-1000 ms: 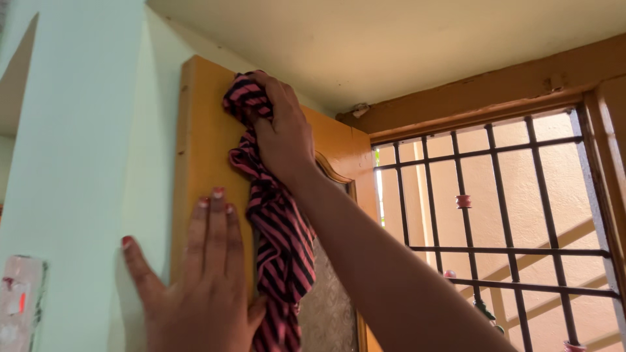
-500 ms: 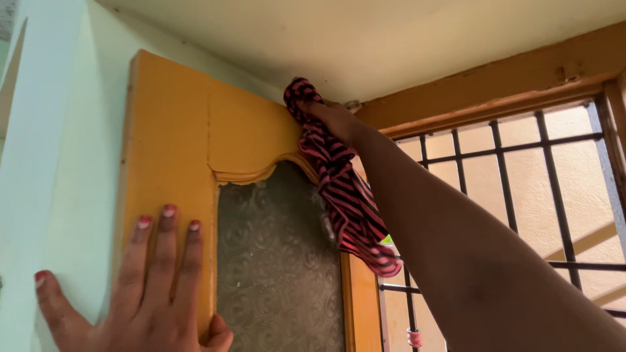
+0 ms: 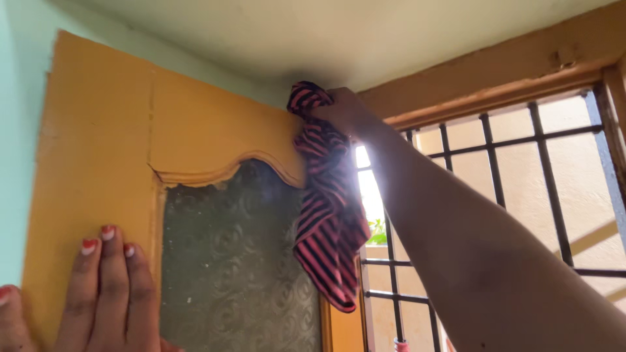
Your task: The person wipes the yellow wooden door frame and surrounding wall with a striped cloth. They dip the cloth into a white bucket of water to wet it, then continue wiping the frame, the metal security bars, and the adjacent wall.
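My right hand [image 3: 342, 111] is bunched tight around a striped cloth [image 3: 329, 202] at the top right corner of the yellow shutter [image 3: 98, 150], and the loose end hangs down that shutter's right edge. My left hand [image 3: 98, 293] lies flat with fingers together on the shutter's left frame, beside its patterned glass pane [image 3: 235, 261]. Right of the shutter stand the window bars [image 3: 515, 169].

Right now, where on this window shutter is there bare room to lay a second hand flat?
The yellow frame is bare above the left hand, up to its top edge. The patterned glass between that hand and the striped cloth is also free. The top right corner is crowded: the right hand presses the cloth there.
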